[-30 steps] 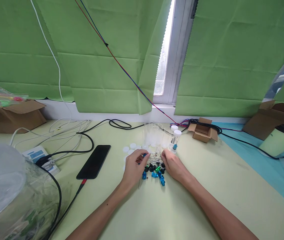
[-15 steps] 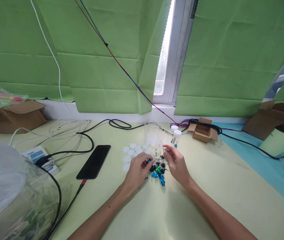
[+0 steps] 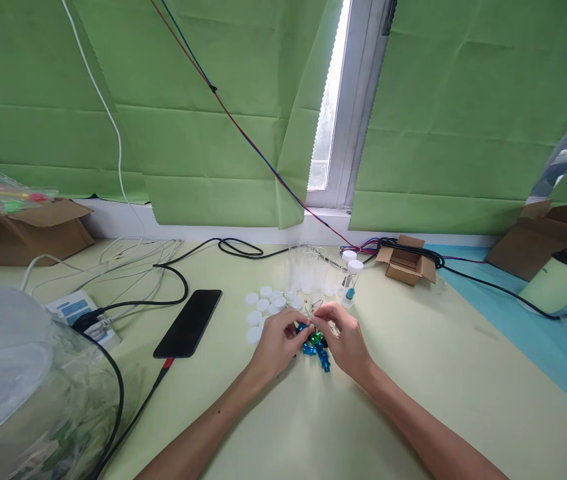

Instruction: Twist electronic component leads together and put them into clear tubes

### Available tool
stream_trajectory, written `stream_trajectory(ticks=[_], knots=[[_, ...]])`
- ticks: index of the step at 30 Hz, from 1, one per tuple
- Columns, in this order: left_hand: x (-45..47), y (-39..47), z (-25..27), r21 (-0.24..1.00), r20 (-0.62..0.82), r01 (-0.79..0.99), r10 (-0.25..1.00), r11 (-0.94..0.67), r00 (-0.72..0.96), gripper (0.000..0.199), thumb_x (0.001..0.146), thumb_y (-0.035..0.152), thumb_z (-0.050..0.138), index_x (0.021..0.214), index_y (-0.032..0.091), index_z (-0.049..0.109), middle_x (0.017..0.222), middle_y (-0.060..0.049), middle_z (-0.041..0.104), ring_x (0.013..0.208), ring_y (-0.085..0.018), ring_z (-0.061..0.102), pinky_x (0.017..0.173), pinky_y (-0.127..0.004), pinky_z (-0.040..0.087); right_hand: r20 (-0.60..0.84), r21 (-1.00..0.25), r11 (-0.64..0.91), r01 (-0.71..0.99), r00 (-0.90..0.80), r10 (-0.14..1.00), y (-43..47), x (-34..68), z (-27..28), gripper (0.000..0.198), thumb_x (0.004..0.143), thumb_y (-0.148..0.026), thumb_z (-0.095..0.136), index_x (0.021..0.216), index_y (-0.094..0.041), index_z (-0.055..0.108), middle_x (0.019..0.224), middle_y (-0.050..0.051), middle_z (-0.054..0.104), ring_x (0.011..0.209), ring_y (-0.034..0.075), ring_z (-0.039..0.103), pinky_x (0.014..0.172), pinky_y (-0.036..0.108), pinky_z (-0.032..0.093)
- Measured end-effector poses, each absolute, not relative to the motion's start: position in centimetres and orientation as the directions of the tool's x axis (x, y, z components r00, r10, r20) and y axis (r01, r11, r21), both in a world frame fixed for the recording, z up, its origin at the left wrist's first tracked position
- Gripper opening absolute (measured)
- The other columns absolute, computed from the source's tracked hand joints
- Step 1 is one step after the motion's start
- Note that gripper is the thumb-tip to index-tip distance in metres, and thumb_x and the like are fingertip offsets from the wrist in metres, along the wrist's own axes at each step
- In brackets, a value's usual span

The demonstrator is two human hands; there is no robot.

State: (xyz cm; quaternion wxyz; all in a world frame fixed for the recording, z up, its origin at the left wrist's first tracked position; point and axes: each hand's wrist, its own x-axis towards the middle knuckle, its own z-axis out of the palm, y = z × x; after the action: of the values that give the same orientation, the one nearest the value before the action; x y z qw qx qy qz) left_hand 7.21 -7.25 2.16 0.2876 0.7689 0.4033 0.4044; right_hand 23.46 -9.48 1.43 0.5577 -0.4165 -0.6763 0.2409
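My left hand is closed in a pinch at a small shiny blue metallic piece, partly hidden by the fingers. Close beside it, my right hand pinches a thin bent metal wire whose upper end sticks out above the fingertips. The fingertips of both hands almost meet. Under them lies a small pile with a green metallic piece and blue metallic pieces; my hands cover part of it. White round caps are spread to the left of the pile.
Clear tubes stand behind my hands. To their right is a white-capped tube with a blue piece inside. A black phone lies left, plugged into a cable. A small open cardboard box and black cables are at the back.
My right hand has moved left and slightly down, bringing the bent wire to my left fingertips. The blue piece in the capped tube is now uncovered. My left hand has barely moved.
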Motion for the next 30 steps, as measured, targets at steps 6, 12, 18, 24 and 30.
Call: stream_trajectory(ticks=[6,12,18,24,30], knots=[[7.3,-7.47,2.44,0.76,0.385,0.396,0.848,-0.515,0.364,0.016,0.085,0.025,0.061,0.09,0.023,0.076,0.075,-0.002,0.068,0.062,-0.014,0.054,0.057,-0.025,0.042,0.559,-0.784,0.534,0.317,-0.018,0.829,-9.62,23.32,1.31,0.011,0.094,-0.028,0.053,0.088,-0.021,0.058,0.079,0.003,0.063,0.072,0.017,0.061,0.068,0.03,0.051],[7.37,-7.57,2.36,0.772,0.37,0.382,0.848,-0.508,0.38,0.016,0.085,0.027,0.062,0.092,0.024,0.076,0.078,-0.003,0.069,0.061,-0.014,0.053,0.056,-0.026,0.042,0.565,-0.781,0.535,0.321,-0.001,0.825,-9.67,23.24,1.21,0.01,0.093,-0.027,0.054,0.088,-0.021,0.059,0.079,0.003,0.064,0.073,0.017,0.061,0.069,0.03,0.052],[7.45,-7.68,2.42,0.782,0.368,0.367,0.849,-0.503,0.379,0.015,0.085,0.026,0.062,0.09,0.025,0.075,0.078,-0.001,0.067,0.059,-0.013,0.052,0.055,-0.025,0.04,0.568,-0.781,0.541,0.311,-0.005,0.823,-9.64,23.23,1.24,0.009,0.093,-0.027,0.053,0.087,-0.021,0.058,0.078,0.002,0.063,0.072,0.017,0.061,0.067,0.029,0.051],[7.57,-7.86,2.62,0.796,0.35,0.36,0.855,-0.487,0.383,0.014,0.085,0.025,0.061,0.087,0.022,0.074,0.077,-0.002,0.066,0.061,-0.013,0.049,0.055,-0.024,0.038,0.553,-0.799,0.533,0.279,-0.008,0.833,-9.66,23.13,1.03,0.009,0.093,-0.027,0.054,0.088,-0.021,0.058,0.079,0.002,0.063,0.073,0.017,0.06,0.068,0.029,0.051],[7.65,-7.77,2.35,0.817,0.339,0.339,0.865,-0.466,0.371,0.015,0.086,0.029,0.061,0.084,0.021,0.074,0.072,0.0,0.063,0.058,-0.012,0.046,0.054,-0.024,0.035,0.58,-0.766,0.558,0.32,-0.032,0.814,-9.6,23.14,1.24,0.009,0.094,-0.025,0.054,0.087,-0.021,0.059,0.082,0.003,0.062,0.074,0.017,0.057,0.069,0.029,0.048]])
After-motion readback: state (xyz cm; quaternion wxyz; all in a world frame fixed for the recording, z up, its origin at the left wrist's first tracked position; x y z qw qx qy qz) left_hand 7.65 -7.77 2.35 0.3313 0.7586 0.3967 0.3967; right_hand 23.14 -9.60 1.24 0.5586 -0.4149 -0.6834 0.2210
